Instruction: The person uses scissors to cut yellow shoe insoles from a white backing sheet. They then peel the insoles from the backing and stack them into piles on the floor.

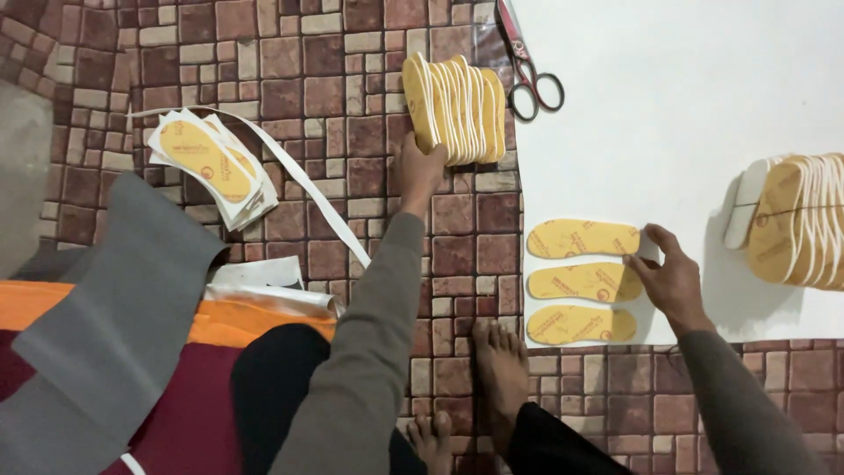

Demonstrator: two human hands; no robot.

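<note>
Three yellow insoles (580,281) lie along the white sheet (668,105)'s near-left edge, my right hand (673,280) fingers spread flat on them, my left hand (418,171) pinching the upright insole stack (457,105) off-sheet; they look light, bendy, best grabbed by edges.

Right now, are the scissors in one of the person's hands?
No, the scissors lie untouched on the white sheet, away from both the left hand and the right hand.
</note>
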